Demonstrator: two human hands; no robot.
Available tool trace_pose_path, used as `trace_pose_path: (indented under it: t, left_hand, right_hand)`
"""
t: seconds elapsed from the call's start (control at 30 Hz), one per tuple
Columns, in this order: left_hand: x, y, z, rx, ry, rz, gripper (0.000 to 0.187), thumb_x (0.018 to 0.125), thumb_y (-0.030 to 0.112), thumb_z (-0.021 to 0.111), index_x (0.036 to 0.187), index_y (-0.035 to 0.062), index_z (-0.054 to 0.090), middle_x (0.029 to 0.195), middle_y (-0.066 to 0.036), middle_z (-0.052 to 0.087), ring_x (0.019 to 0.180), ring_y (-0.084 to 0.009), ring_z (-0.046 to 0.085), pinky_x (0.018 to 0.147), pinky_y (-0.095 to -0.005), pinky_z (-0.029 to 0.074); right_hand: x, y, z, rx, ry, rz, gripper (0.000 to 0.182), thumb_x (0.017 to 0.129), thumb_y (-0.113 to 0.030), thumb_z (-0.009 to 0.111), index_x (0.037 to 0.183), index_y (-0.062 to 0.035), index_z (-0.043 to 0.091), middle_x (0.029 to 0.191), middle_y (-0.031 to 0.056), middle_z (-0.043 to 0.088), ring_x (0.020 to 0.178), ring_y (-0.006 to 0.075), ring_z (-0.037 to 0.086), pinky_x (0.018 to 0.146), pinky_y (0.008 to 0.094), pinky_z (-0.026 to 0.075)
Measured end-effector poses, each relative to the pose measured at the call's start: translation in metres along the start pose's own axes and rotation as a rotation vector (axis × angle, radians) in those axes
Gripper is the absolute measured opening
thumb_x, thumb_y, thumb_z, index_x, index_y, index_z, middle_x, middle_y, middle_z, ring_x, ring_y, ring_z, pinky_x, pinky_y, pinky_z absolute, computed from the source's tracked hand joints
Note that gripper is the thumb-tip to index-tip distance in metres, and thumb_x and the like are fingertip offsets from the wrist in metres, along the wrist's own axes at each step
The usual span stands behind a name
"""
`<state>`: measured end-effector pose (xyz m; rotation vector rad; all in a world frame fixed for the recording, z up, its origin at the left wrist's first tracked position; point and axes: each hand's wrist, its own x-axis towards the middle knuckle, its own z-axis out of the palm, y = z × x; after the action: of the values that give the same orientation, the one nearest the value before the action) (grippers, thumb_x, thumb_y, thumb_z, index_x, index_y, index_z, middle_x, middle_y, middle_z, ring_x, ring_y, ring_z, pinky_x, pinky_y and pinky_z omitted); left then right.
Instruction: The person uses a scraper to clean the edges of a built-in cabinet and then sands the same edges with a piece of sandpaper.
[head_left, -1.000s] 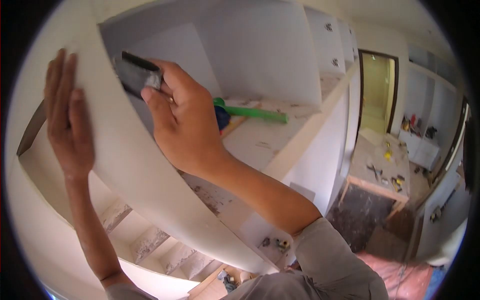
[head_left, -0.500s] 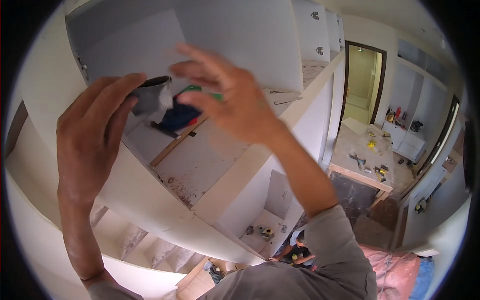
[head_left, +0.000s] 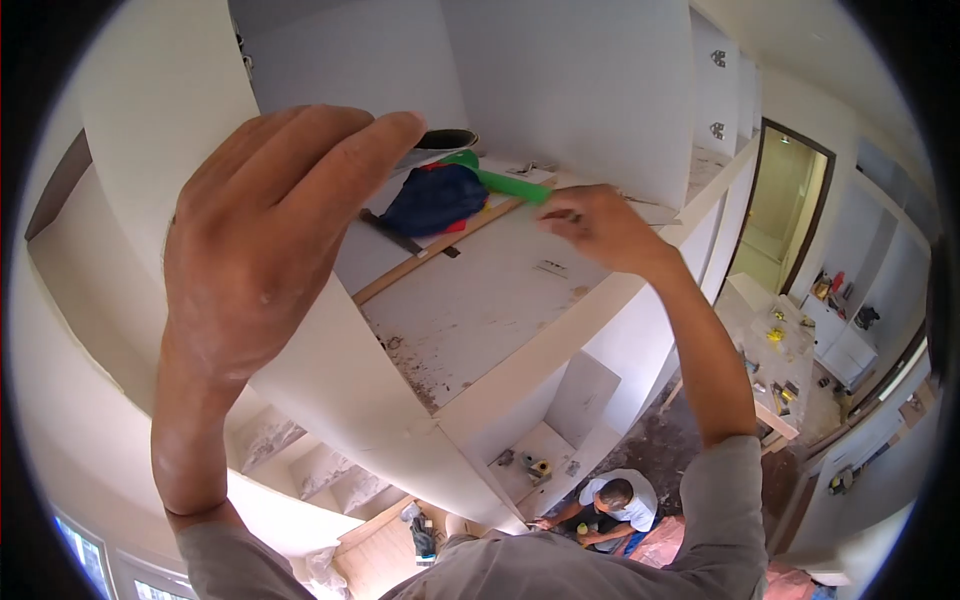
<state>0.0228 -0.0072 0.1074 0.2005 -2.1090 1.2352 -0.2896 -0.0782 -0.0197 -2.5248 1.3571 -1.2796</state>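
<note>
No lettering can be read; the small dark mark (head_left: pixel 552 267) on the pale shelf board (head_left: pixel 475 315), near the frame's centre, is too tiny to decipher

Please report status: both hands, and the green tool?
Left hand raised by dark-rimmed piece, hold hidden. Right hand at end of green tool, blurred, grip unclear. Blue bundle close beside it.
</note>
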Motion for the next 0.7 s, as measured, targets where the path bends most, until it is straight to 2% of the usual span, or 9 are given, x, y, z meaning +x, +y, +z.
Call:
trace_pose_path:
  t: [0.07,0.23,0.33,0.43,0.53,0.63,0.7]
  left_hand:
    - [0.0,0.0,0.0,0.007,-0.007,0.004,0.032,0.08,0.002,0.072,0.111,0.0081,0.07,0.096,-0.009,0.071,0.091,-0.0215,0.069,0.075,-0.0332,0.059]
    - [-0.001,-0.001,0.0,0.015,-0.026,0.012,0.032,0.08,0.001,0.071,0.112,0.0078,0.07,0.097,-0.01,0.071,0.092,-0.0222,0.069,0.076,-0.0333,0.06]
    - [0.001,0.002,-0.003,0.048,-0.043,-0.011,0.032,0.081,0.0,0.071,0.112,0.0076,0.069,0.097,-0.011,0.071,0.093,-0.0228,0.07,0.078,-0.0339,0.06]
    - [-0.001,0.002,-0.001,0.004,-0.019,-0.031,0.033,0.081,-0.001,0.071,0.113,0.0074,0.069,0.098,-0.011,0.072,0.094,-0.0235,0.07,0.079,-0.035,0.059]
    - [-0.002,-0.001,0.0,0.026,-0.013,0.006,0.033,0.081,-0.001,0.07,0.114,0.0073,0.068,0.1,-0.011,0.072,0.093,-0.024,0.07,0.08,-0.0356,0.059]
    - [-0.002,-0.002,0.0,-0.013,-0.014,0.02,0.035,0.081,-0.001,0.07,0.114,0.0068,0.068,0.103,-0.011,0.072,0.094,-0.0244,0.07,0.078,-0.0351,0.059]
    - [-0.002,-0.002,0.001,-0.047,-0.008,0.01,0.035,0.08,-0.002,0.07,0.114,0.0066,0.068,0.101,-0.011,0.072,0.093,-0.0243,0.07,0.078,-0.0347,0.059]
  right_hand:
    - [0.024,-0.021,0.02,-0.075,-0.087,-0.124,0.011,0.091,-0.01,0.063,0.098,-0.003,0.069,0.091,0.0152,0.069,0.083,0.0295,0.066,0.077,0.0375,0.052]
    - [0.088,-0.026,0.074,-0.191,-0.215,-0.178,0.02,0.093,-0.02,0.058,0.099,-0.0039,0.069,0.095,0.0179,0.069,0.088,0.0353,0.066,0.077,0.0433,0.051]
    - [0.122,-0.059,0.093,-0.374,-0.534,0.013,0.023,0.091,-0.02,0.059,0.099,-0.0006,0.069,0.095,0.0207,0.069,0.089,0.0368,0.067,0.078,0.0455,0.052]
    - [0.121,-0.058,0.12,-0.349,-0.51,-0.08,0.021,0.089,-0.012,0.058,0.098,0.0026,0.069,0.097,0.0233,0.069,0.088,0.0383,0.068,0.079,0.0466,0.054]
    - [0.118,-0.057,0.129,-0.452,-0.499,-0.158,0.019,0.087,-0.007,0.056,0.097,0.0036,0.069,0.099,0.0239,0.068,0.091,0.0388,0.068,0.082,0.0448,0.054]
    - [0.115,-0.062,0.105,-0.458,-0.395,-0.06,0.022,0.084,-0.003,0.062,0.103,0.0044,0.068,0.102,0.0237,0.069,0.092,0.0387,0.069,0.079,0.0446,0.056]
    - [0.116,-0.033,0.094,-0.411,-0.075,-0.102,0.022,0.084,-0.006,0.062,0.102,0.0037,0.068,0.103,0.0235,0.068,0.092,0.039,0.068,0.079,0.0446,0.056]
